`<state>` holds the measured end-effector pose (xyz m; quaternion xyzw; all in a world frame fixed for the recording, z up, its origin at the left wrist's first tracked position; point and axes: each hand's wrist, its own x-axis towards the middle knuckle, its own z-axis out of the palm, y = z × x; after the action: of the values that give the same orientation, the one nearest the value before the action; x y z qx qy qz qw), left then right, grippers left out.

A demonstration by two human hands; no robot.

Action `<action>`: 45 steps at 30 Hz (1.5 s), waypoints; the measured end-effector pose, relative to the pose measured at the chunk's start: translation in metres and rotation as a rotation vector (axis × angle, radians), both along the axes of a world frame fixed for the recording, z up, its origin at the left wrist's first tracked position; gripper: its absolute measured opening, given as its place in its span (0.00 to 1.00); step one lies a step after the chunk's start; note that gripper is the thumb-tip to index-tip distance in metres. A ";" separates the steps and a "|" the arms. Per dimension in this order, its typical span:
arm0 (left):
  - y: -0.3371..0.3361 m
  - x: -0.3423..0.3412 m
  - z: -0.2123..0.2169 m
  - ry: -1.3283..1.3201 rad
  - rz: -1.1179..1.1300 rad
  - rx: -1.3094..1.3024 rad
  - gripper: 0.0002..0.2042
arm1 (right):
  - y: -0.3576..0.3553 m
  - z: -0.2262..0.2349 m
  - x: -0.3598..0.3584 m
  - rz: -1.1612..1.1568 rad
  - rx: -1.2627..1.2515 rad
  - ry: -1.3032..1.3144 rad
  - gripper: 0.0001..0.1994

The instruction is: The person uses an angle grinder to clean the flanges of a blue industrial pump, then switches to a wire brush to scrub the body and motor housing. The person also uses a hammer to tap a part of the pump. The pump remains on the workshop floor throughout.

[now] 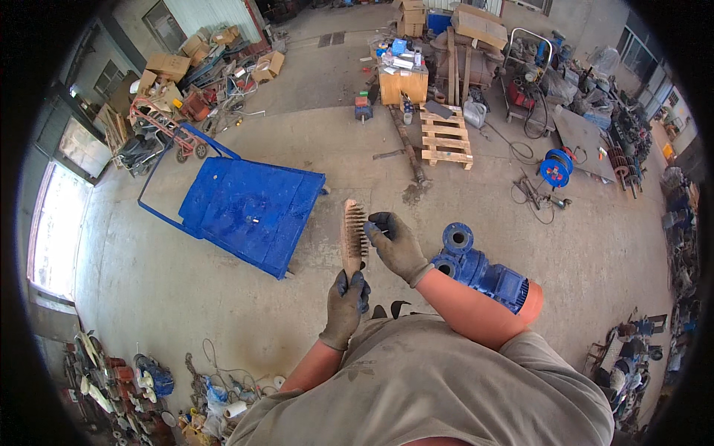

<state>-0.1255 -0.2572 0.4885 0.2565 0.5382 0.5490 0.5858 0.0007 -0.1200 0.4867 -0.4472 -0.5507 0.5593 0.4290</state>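
Observation:
A wire brush [352, 230] with a wooden back and dark bristles stands upright in front of me. Its handle is wrapped by my left hand [345, 303], which wears a worn grey-green glove. My right hand [398, 245], gloved the same way, is at the bristle side, its fingers bent toward or against the bristles. Whether those fingertips pinch anything is too small to make out. On the floor by my right forearm lies a blue pump with a motor [476, 269], partly hidden by the arm; a round flanged opening faces up.
A blue flatbed cart [249, 204] stands ahead to the left. Farther off are a wooden pallet [446, 135], a cardboard box [402, 85] topped with small items, a blue cable reel [555, 169] and a red hand truck [167, 128]. Machine parts [111, 386] are heaped at lower left.

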 end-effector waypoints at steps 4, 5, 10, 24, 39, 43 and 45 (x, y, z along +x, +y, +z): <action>0.001 -0.003 -0.006 0.414 0.018 -0.002 0.13 | 0.001 0.013 0.001 0.083 0.112 -0.113 0.19; 0.001 -0.004 -0.008 0.488 0.028 0.022 0.13 | 0.001 0.017 0.001 0.093 0.132 -0.143 0.17; 0.006 -0.006 -0.019 1.057 0.179 0.196 0.18 | -0.001 0.035 0.000 0.059 0.332 -0.290 0.14; -0.008 -0.004 -0.018 0.600 0.156 0.009 0.11 | 0.008 0.026 -0.018 0.048 0.092 0.108 0.09; -0.060 -0.036 -0.101 1.162 -0.244 -0.090 0.24 | -0.048 -0.114 -0.029 0.184 -0.553 0.120 0.29; -0.065 -0.070 -0.208 1.321 -0.563 -0.365 0.23 | -0.063 -0.218 -0.010 0.173 -0.706 -0.012 0.22; -0.061 -0.077 -0.290 1.289 -0.535 -0.398 0.20 | -0.057 -0.280 0.005 0.031 -0.807 -0.038 0.16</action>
<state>-0.2026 -0.3181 0.1989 0.5406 0.7851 0.0183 0.3017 0.0055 -0.1769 0.2071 -0.5816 -0.3014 0.7285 0.2005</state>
